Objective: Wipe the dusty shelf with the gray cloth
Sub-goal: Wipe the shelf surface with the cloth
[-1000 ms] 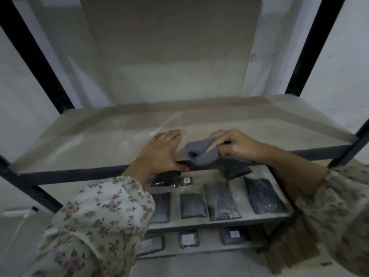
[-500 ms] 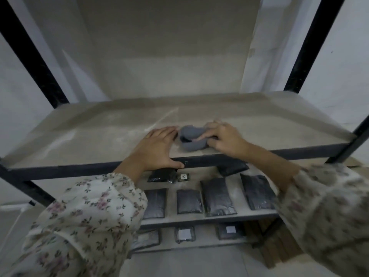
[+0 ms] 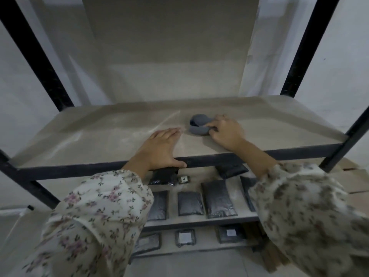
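Black metal uprights and a black front rail frame the tall shelving rack (image 3: 237,156), which fills the view from 9 to 3 o'clock. Its widest surface is the beige, dust-streaked board shelf (image 3: 99,140), spanning the middle of the picture; pale smears of dust run across it, with one bright streak slanting up toward 12 o'clock. Below it, toward 6 o'clock, a lower pale shelf board (image 3: 191,220) carries a row of dark gray flat plastic pouches (image 3: 217,198) lying side by side, with a small white tag marked "A" (image 3: 184,179) just behind them. Lower still sit smaller dark packets with white labels (image 3: 184,237).

Two cream sleeves with a small floral print (image 3: 95,216) come in from 7 and 5 o'clock. The left hand (image 3: 159,148) lies flat, palm down, on the front part of the dusty shelf at about the centre, fingers stretched together toward 1 o'clock, while the thumb hooks over the black front rail; it grasps nothing. The right hand (image 3: 226,132), at about 2 o'clock from the left one and a short way apart from it, presses down with curled fingers on the bunched gray cloth (image 3: 198,124). That cloth rests on the dusty shelf just to the 10 o'clock side of the right hand, deeper in than the left hand's fingertips.
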`<state>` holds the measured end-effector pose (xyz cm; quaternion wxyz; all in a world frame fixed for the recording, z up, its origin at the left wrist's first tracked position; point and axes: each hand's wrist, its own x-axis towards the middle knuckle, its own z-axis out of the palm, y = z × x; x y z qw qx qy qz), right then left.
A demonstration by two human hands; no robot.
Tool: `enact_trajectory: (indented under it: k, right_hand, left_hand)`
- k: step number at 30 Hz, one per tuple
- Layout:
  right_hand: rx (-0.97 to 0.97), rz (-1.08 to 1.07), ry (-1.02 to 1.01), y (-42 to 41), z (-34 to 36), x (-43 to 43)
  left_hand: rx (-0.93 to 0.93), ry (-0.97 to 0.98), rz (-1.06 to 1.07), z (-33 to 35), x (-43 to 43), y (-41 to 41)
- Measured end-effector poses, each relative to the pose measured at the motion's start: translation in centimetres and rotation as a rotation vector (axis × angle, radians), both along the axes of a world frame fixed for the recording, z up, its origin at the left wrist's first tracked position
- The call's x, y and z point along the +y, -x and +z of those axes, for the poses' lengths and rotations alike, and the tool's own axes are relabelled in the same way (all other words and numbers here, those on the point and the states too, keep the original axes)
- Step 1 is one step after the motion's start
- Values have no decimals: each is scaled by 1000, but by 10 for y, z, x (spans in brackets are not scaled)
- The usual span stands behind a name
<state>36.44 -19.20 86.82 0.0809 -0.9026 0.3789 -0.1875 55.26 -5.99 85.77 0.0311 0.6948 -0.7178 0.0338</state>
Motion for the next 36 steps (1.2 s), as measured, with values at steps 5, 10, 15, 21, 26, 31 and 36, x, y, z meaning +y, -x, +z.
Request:
enact_trajectory:
  k: [5, 10, 15, 21, 26, 31, 36]
  right_hand:
    - [-97, 109, -7, 17, -1, 62]
    - [-347, 215, -383, 32, 8, 88]
    - [-141, -133, -157, 4, 20, 40]
    - [170, -341, 17, -47, 7, 83]
    - [-62, -113, -168, -62, 18, 95]
    - [-2, -334, -253, -68, 31, 21]
    - [273, -287, 29, -98, 10, 33]
  left_hand:
    - [20, 0, -4, 2, 1, 3]
    - [32, -16, -71, 1, 11, -10]
    - [-44, -6, -123, -2, 27, -36]
    - [-67, -39, -97, -1, 39, -72]
    - [-58, -44, -72, -1, 37, -87]
    - [3, -39, -62, -2, 38, -89]
    - [-6, -71, -97, 2, 40, -96]
